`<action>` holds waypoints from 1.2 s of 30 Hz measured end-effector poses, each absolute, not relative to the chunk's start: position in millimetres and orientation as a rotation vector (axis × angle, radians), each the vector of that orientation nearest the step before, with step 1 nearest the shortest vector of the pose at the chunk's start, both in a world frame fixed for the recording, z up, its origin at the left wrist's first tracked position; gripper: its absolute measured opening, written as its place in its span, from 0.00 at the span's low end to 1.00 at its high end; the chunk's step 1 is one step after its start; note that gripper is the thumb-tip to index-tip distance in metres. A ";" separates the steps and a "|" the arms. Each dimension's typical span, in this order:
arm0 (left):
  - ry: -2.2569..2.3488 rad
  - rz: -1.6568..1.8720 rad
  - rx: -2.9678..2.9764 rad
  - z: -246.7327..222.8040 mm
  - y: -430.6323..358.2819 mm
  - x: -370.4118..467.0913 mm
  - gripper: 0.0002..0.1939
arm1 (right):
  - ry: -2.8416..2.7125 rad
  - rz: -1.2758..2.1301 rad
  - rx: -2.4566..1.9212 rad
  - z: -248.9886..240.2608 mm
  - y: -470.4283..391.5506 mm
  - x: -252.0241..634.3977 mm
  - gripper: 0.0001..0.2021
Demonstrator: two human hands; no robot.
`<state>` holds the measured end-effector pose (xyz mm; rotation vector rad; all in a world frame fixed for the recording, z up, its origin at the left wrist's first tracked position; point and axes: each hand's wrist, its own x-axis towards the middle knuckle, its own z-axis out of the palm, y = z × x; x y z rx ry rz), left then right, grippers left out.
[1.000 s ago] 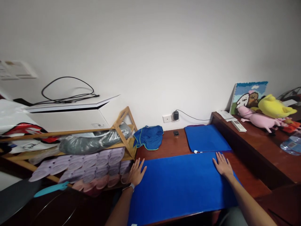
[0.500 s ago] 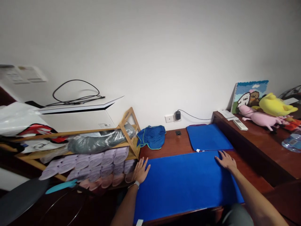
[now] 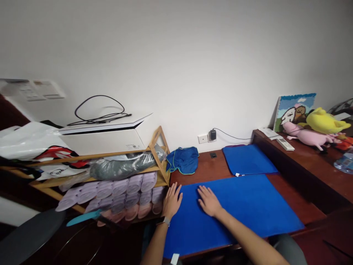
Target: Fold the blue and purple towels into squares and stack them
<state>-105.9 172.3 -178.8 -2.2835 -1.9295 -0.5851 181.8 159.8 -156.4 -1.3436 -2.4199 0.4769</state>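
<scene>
A blue cloth (image 3: 248, 206) lies spread flat over the front of the reddish-brown desk (image 3: 205, 168). My left hand (image 3: 172, 201) rests at the cloth's left edge, fingers stretched out, with a watch on the wrist. On the left part of the same cloth lies my right hand (image 3: 209, 200), palm down and fingers apart. Neither hand grips anything. Behind, at the right, is a folded blue cloth (image 3: 249, 159) with a white tag. A crumpled blue cloth (image 3: 183, 160) with light green trim sits at the back left.
A wooden rack (image 3: 160, 158) at left holds several lilac slippers (image 3: 135, 184), a plastic-wrapped bundle (image 3: 124, 165) and a white box (image 3: 107, 140). A black charger (image 3: 213, 134) is plugged into the wall. Plush toys (image 3: 309, 137) and a remote (image 3: 285, 144) lie on the raised right ledge.
My right hand has moved left across the spread cloth, from its far right corner to near my left hand. The view has shifted slightly; my left hand stays at the left edge.
</scene>
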 end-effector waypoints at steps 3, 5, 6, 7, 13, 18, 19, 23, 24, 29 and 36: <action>-2.062 -0.435 -2.276 -191.7 172.2 -106.7 0.29 | -2.464 0.568 -1.294 -162.3 166.1 135.9 0.33; -2.130 -0.389 -2.256 -200.1 174.3 -109.1 0.30 | -2.459 0.561 -1.338 -167.5 175.5 136.8 0.34; -2.142 -0.384 -2.252 -203.2 175.5 -110.2 0.30 | -2.450 0.541 -1.379 -169.5 181.1 147.8 0.34; -2.146 -0.385 -2.250 -205.4 176.5 -111.2 0.30 | -2.437 0.514 -1.435 -171.2 186.9 165.5 0.34; -2.142 -0.376 -2.240 -205.2 178.0 -111.6 0.30 | -2.213 0.317 -2.035 -182.7 214.1 362.4 0.34; -2.127 -0.352 -2.239 -200.6 177.7 -110.8 0.30 | -1.965 0.269 -2.390 -201.1 219.6 506.0 0.37; -2.119 -0.347 -2.239 -200.1 177.9 -110.9 0.30 | -1.923 0.262 -2.416 -204.9 219.4 523.0 0.37; -2.094 -0.312 -2.232 -201.0 179.6 -112.5 0.30 | -1.820 0.251 -2.423 -214.5 216.5 553.9 0.37; -2.097 -0.290 -2.231 -201.5 180.3 -113.1 0.31 | -1.811 0.252 -2.416 -214.7 215.8 555.0 0.38; -2.175 -0.154 -2.247 -189.5 184.1 -109.2 0.32 | -1.786 0.344 -2.440 -202.6 215.5 551.1 0.38; -2.021 -0.723 -2.162 -119.0 163.3 -63.5 0.27 | -1.664 0.327 -2.185 -172.3 205.8 534.4 0.40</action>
